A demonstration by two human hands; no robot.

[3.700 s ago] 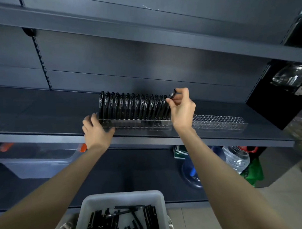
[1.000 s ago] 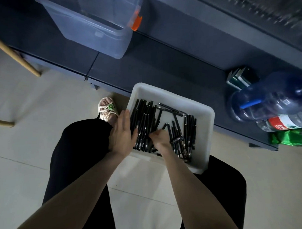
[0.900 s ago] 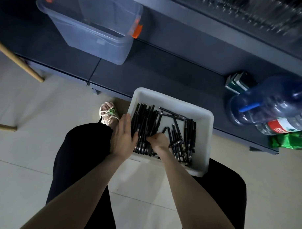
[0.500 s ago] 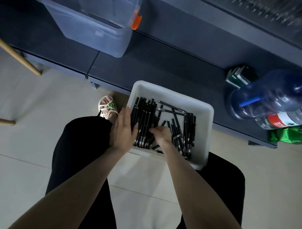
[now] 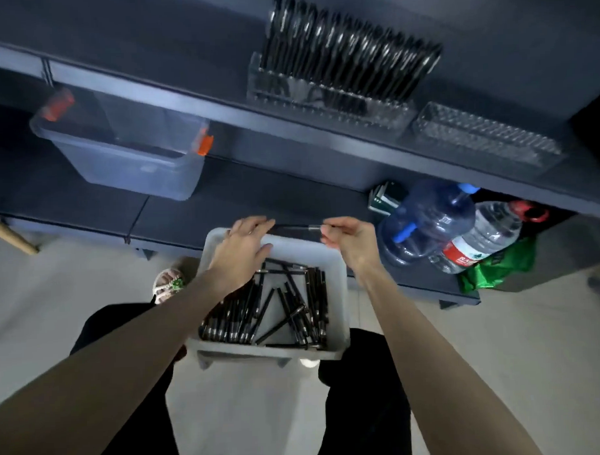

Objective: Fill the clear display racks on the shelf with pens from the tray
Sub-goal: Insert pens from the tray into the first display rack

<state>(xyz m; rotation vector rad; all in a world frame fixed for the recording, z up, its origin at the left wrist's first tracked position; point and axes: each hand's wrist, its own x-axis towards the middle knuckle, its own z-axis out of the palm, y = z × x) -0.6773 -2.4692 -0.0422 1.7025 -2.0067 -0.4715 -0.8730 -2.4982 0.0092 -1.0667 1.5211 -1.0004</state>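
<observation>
Shelving of dark grey metal (image 5: 185, 100) is loaded with a pen-filled clear plastic rack (image 5: 328, 102) beside an empty clear rack (image 5: 486, 142). Above the white plastic tray (image 5: 338, 270), between the left hand (image 5: 243, 249), fingers straight, and the pinching right hand (image 5: 351, 241), a slim black pen (image 5: 292, 227) is held level, long axis left-right, silver end rightward, probably for orienting.

Tray (image 5: 341, 287) holds pens (image 5: 287, 306); on the shelf (image 5: 171, 95), the filled rack (image 5: 328, 93) stands left of the other rack (image 5: 486, 139).

Shelf edge (image 5: 220, 117) stands between tray (image 5: 340, 294) and racks (image 5: 486, 139).
</observation>
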